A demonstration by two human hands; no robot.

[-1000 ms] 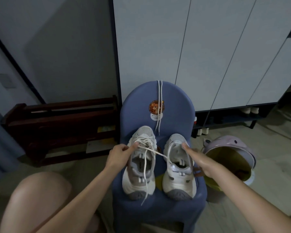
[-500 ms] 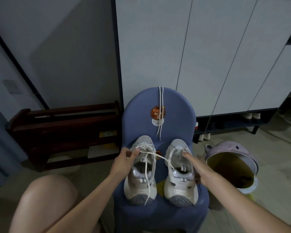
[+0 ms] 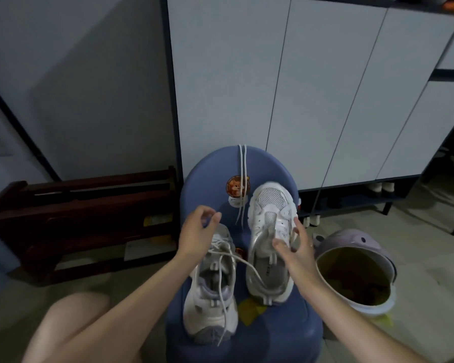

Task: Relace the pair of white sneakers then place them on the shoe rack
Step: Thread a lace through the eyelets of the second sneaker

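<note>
Two white sneakers are on a small blue chair [image 3: 278, 336]. The left sneaker [image 3: 210, 292] stands flat, partly laced. One loose lace end hangs over its heel, and the other trails across to the right sneaker [image 3: 269, 226]. That shoe is tipped up with its toe against the chair back. My right hand [image 3: 295, 251] grips its upper, thumb and fingers spread round it. My left hand [image 3: 195, 231] hovers over the left sneaker's toe with loosely curled fingers, and I see no lace in it. A spare white lace [image 3: 242, 184] hangs over the chair back.
A dark wooden shoe rack [image 3: 89, 205] stands on the floor to the left. A purple bin [image 3: 357, 271] stands open right beside the chair. White cabinet doors [image 3: 273, 87] rise behind, with small items under them. My bare knee [image 3: 71, 328] is at the lower left.
My left hand has let go of the lace and risen. My right hand has taken the right sneaker and tipped it up toward the chair back. The camera moved closer.
</note>
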